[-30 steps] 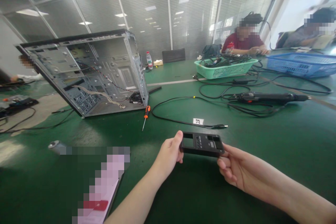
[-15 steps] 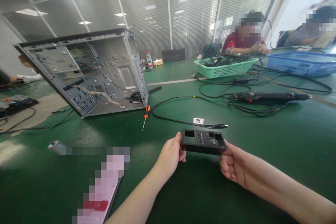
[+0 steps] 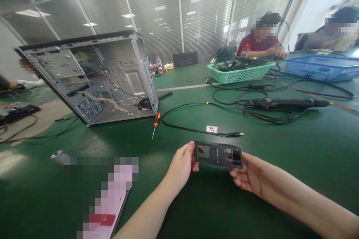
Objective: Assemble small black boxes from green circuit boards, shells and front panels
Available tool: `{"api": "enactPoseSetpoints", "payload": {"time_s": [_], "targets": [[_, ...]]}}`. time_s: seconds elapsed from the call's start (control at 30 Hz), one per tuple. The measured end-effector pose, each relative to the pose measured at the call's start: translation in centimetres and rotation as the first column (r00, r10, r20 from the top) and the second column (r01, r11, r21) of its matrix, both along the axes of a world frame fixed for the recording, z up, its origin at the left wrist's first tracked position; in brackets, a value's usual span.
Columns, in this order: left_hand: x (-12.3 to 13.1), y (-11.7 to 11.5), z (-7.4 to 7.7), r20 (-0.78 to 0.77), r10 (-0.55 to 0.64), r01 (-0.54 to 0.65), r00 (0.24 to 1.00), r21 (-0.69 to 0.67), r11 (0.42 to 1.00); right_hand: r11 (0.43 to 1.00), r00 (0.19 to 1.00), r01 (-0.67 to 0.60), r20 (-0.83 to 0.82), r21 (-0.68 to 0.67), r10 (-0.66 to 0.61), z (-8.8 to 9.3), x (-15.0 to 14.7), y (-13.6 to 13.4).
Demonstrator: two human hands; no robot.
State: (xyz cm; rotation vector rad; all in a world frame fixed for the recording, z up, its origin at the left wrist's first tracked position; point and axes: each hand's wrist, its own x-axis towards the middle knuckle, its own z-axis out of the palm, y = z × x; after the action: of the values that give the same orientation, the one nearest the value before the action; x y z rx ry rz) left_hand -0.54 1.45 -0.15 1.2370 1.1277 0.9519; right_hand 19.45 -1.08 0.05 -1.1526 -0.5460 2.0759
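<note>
A small black plastic housing (image 3: 220, 155) with a square window and several cutouts is held level above the green table, its face tipped toward me. My left hand (image 3: 181, 162) is closed on its left end, thumb along the edge. At the right end my right hand (image 3: 248, 175) grips it, with the fingers curled below and partly behind it. Just beyond it lie a black cable's plug end (image 3: 235, 134) and a white number label (image 3: 212, 129). An orange-handled screwdriver (image 3: 156, 120) rests farther left, in front of the computer case.
An open computer case (image 3: 134, 78) stands at the left. Toward the right lie a black power screwdriver (image 3: 288, 103) and looped cables, with a green basket (image 3: 241, 76) and blue basket (image 3: 322, 69) behind. A phone-like slab (image 3: 106, 219) is front left. People sit at the far side.
The housing has tilted so that its front face turns more toward me and its lower side no longer shows. My right hand's fingers have shifted slightly left beneath it.
</note>
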Motion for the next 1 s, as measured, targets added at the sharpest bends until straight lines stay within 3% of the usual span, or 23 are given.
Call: {"api": "enactPoseSetpoints", "payload": {"time_s": [0.2, 0.37, 0.5, 0.7, 0.83, 1.0], "targets": [[-0.1, -0.1, -0.1, 0.036, 0.062, -0.063, 0.997, 0.029, 0.998, 0.981, 0.999, -0.033, -0.012, 0.192, 0.036, -1.1, 0.8, 0.5], [-0.2, -0.1, -0.3, 0.019, 0.060, -0.061, 0.998, 0.090, 0.994, 0.941, 0.983, 0.021, 0.167, 0.337, -0.081, -0.1, 0.5, 0.1], [-0.2, -0.1, -0.2, 0.052, 0.088, -0.092, 0.995, 0.085, 0.992, 0.883, 0.927, -0.092, 0.364, 0.461, -0.094, 0.4, 0.5, -0.1], [-0.1, -0.1, 0.0, 0.145, 0.076, -0.097, 0.986, 0.148, 0.984, 0.655, 0.799, -0.327, 0.570, 0.681, -0.194, -0.1, 0.7, 0.0], [-0.1, -0.1, -0.2, 0.151, 0.066, -0.089, 0.986, 0.151, 0.984, 0.492, 0.670, -0.420, 0.626, 0.763, -0.398, -0.8, 1.0, 0.1], [-0.2, 0.0, -0.6, 0.096, 0.053, -0.061, 0.994, 0.079, 0.995, 0.258, 0.497, -0.554, 0.563, 0.792, -0.660, -1.0, 1.2, -0.1]]}}
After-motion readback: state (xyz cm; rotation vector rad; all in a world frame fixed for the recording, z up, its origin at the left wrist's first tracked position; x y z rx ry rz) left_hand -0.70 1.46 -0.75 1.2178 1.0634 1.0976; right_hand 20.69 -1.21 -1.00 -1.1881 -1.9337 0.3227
